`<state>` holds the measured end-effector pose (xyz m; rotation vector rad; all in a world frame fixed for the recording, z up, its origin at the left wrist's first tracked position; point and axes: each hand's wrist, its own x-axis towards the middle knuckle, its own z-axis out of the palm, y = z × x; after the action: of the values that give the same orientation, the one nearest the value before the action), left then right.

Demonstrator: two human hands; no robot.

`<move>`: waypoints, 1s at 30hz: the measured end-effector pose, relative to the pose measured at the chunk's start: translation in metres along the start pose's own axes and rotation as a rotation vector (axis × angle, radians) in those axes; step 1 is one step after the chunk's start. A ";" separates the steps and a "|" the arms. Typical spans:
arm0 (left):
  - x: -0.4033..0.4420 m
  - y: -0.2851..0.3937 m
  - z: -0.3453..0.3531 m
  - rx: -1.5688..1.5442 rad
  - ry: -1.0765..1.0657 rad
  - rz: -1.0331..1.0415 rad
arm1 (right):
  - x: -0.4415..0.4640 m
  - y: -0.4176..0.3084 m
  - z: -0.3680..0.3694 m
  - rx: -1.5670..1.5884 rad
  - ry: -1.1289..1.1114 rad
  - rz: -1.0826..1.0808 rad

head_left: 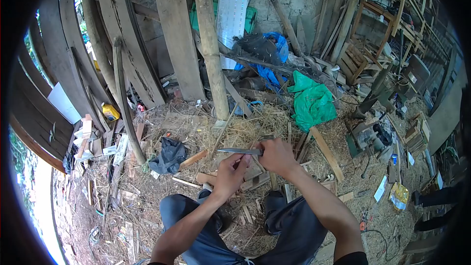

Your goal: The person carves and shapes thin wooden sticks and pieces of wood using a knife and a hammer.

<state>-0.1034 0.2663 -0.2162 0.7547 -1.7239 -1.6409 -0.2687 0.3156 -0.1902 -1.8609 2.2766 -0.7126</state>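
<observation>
A knife is gripped in my right hand, its blade lying level and pointing left. Just below the blade, my left hand is closed, thumb and fingers pinched together near the edge. Whatever those fingers hold is too small or too hidden to make out. Both hands are close together in front of my knees, above a floor of straw and shavings. Pieces of wood lie beneath them.
A black plastic bag lies left of my hands, a green plastic bag ahead to the right. A bamboo post stands in front. One loose plank lies at right, and a yellow container sits at left.
</observation>
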 end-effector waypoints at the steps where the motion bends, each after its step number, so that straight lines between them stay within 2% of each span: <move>1: -0.001 0.001 0.001 0.042 0.040 -0.004 | 0.001 -0.001 -0.001 -0.038 0.027 0.062; 5: -0.005 0.007 0.009 0.135 0.085 0.055 | 0.007 -0.003 -0.004 -0.150 0.065 0.192; 10: 0.006 0.008 0.002 0.249 0.209 0.131 | 0.016 0.016 -0.010 -0.244 0.156 0.202; 14: 0.010 0.014 -0.009 0.301 0.229 0.111 | 0.017 0.040 -0.007 -0.350 0.161 0.302; 16: 0.013 0.010 -0.006 0.282 0.244 0.095 | 0.007 0.033 -0.002 -0.347 0.153 0.273; 17: 0.012 0.011 -0.006 0.275 0.243 0.102 | 0.002 0.029 0.001 -0.337 0.148 0.252; 18: 0.010 0.012 -0.007 0.285 0.155 0.029 | 0.000 0.025 0.004 -0.344 0.153 0.251; 19: 0.007 0.013 -0.007 0.295 0.068 -0.042 | 0.001 0.019 0.009 -0.334 0.157 0.178; 20: 0.005 0.013 -0.003 0.293 0.068 -0.035 | 0.003 0.015 0.011 -0.322 0.160 0.106; 22: 0.000 0.012 0.006 0.242 0.103 0.086 | 0.008 0.001 0.002 -0.313 0.131 0.140; 25: 0.004 0.013 0.008 0.253 0.130 0.110 | 0.012 -0.004 -0.002 -0.275 0.132 0.189; 30: 0.002 0.024 0.000 0.276 0.071 0.019 | 0.026 0.014 0.000 -0.314 0.172 0.198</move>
<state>-0.1039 0.2663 -0.1922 0.9096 -1.9226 -1.3612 -0.2879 0.2924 -0.1909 -1.7100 2.7741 -0.5291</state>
